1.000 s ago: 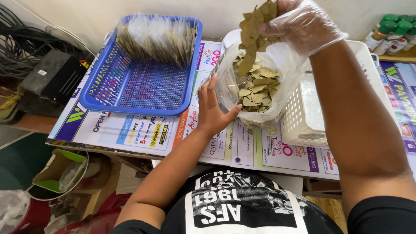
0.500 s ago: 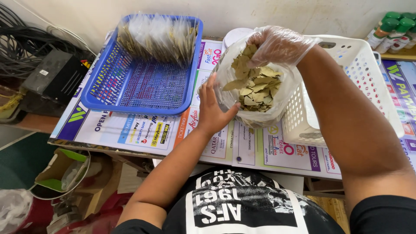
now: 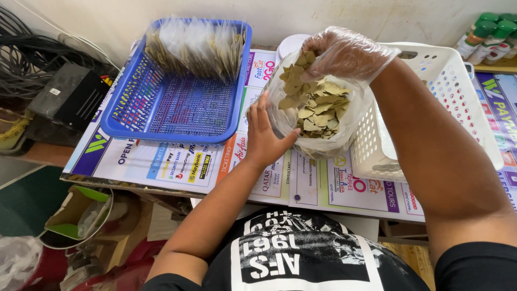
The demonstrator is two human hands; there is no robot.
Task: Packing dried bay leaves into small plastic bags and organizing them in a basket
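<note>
Gloved right hand (image 3: 344,53) grips leaves (image 3: 318,105); left hand (image 3: 266,137) steadies bag (image 3: 280,116).

My right hand (image 3: 344,54) wears a thin, clear plastic glove, crinkled and faintly shiny. My bare left hand (image 3: 264,134) presses the soft, glossy clear plastic bag (image 3: 323,143) of dry, matt, brittle-looking leaves (image 3: 318,108). The blue tray (image 3: 177,116) and white basket (image 3: 452,91) are hard perforated plastic, smooth. Glossy printed paper sheets (image 3: 172,164) cover the counter.
</note>
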